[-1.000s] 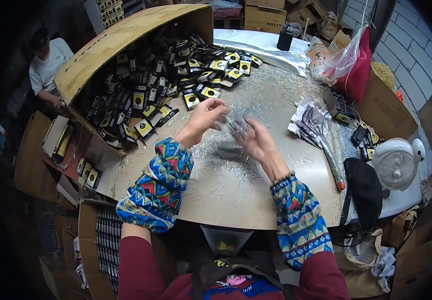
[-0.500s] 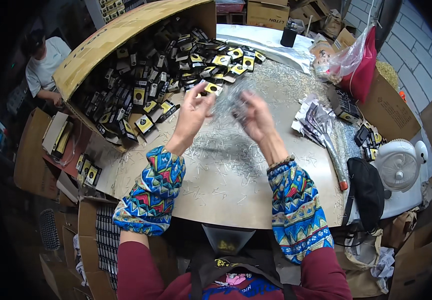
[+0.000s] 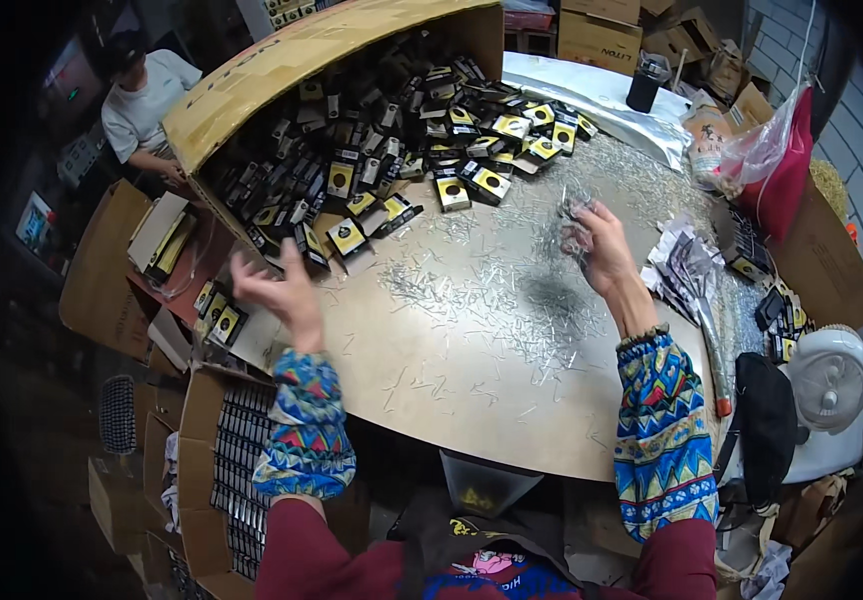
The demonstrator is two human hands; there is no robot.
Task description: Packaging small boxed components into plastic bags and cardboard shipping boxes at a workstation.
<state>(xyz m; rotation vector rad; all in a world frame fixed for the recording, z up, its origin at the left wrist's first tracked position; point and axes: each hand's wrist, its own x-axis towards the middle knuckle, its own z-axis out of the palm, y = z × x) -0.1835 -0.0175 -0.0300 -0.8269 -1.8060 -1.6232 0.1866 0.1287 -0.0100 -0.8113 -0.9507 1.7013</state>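
My right hand (image 3: 607,250) is raised over the table, its fingers curled round a tangled clump of thin silvery wire pieces (image 3: 574,218). What the pieces are exactly is too small to tell. Many more loose wire pieces (image 3: 452,296) lie scattered across the pale tabletop (image 3: 432,420) between my hands. At the table's left edge, my left hand (image 3: 287,295) has its fingers spread and nothing in them. Close by it are small black-and-yellow cartons (image 3: 349,238), spilling out of a large cardboard box (image 3: 342,38) lying on its side.
A dark bottle (image 3: 646,85) stands at the far edge. Crumpled foil paper (image 3: 687,255), a white fan (image 3: 832,375) and a black pouch (image 3: 764,425) line the right side. Another person (image 3: 147,110) is at the far left. An open carton of packed dark pieces (image 3: 242,465) stands lower left.
My hands have parted: the left went left and down toward the cartons, the right moved right with the wire clump. The view has turned slightly left.
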